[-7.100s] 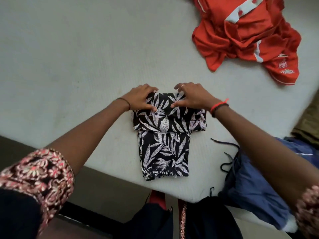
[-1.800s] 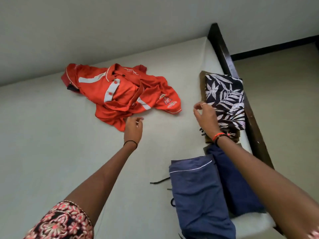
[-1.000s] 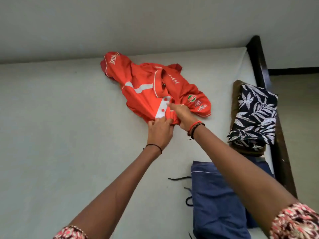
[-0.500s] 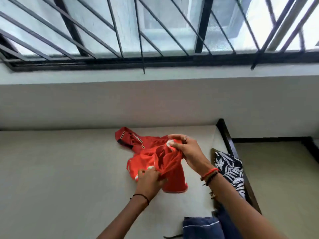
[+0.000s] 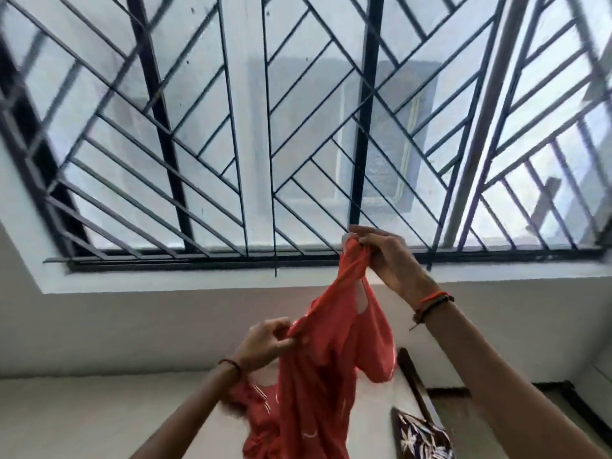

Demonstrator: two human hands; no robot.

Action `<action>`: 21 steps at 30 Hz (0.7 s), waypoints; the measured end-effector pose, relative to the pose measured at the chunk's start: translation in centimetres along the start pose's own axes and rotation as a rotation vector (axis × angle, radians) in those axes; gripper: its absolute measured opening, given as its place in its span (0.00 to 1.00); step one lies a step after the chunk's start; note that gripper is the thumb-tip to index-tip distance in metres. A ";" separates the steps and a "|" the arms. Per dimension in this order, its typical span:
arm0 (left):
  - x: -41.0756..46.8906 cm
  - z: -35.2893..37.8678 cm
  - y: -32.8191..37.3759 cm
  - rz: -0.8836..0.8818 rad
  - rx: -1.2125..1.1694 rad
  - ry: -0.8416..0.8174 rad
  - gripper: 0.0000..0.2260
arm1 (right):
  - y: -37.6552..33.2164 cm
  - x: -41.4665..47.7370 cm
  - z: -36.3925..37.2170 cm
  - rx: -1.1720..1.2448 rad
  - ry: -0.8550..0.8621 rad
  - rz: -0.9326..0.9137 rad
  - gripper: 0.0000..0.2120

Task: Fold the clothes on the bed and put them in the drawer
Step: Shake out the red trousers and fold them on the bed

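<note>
Hanging from both grips, the red shirt (image 5: pixel 318 376) has its long axis downward, over the bed (image 5: pixel 82 422). The right grip (image 5: pixel 387 256) pinches the top end; the left grip (image 5: pixel 265 342) pinches a lower fold.

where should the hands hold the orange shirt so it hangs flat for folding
Probably by its two shoulder seams, one hand coming in from each side at equal height. The orange shirt hangs twisted: the right hand pinches a bunched end high up, the left hand grips a fold lower down, so the cloth ropes between them. Which fold is a shoulder is too blurred to tell.
</note>
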State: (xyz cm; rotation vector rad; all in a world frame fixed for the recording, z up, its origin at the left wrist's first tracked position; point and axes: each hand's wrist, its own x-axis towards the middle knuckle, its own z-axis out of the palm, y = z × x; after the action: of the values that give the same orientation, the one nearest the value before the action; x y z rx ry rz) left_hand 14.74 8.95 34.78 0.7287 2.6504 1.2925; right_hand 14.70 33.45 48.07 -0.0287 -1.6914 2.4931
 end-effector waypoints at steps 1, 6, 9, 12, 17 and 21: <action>0.0 -1.6 2.1 0.061 -0.045 -0.045 0.17 | -1.9 0.0 0.5 -0.007 -0.026 -0.017 0.15; 0.0 -6.9 9.9 0.150 -0.064 -0.417 0.17 | -9.0 -1.0 2.7 -0.013 -0.201 -0.124 0.27; 0.7 -8.4 12.7 0.198 0.126 -0.604 0.17 | -11.9 -1.8 3.3 -0.095 -0.292 -0.239 0.31; 1.8 -9.6 14.8 0.215 0.384 -0.650 0.13 | -13.9 -2.2 3.7 -0.187 -0.288 -0.336 0.34; 3.6 -11.3 16.6 0.259 0.700 -0.485 0.10 | -15.2 -2.4 3.3 -0.186 -0.227 -0.452 0.29; 4.3 -11.7 17.7 0.277 0.871 -0.496 0.18 | -15.3 -2.6 2.4 -0.207 -0.237 -0.494 0.20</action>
State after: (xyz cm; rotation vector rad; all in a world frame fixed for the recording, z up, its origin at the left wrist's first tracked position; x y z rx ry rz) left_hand 14.13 11.80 56.26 1.3212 2.6342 -0.1297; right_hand 18.55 36.48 63.05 0.6092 -1.7655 2.0140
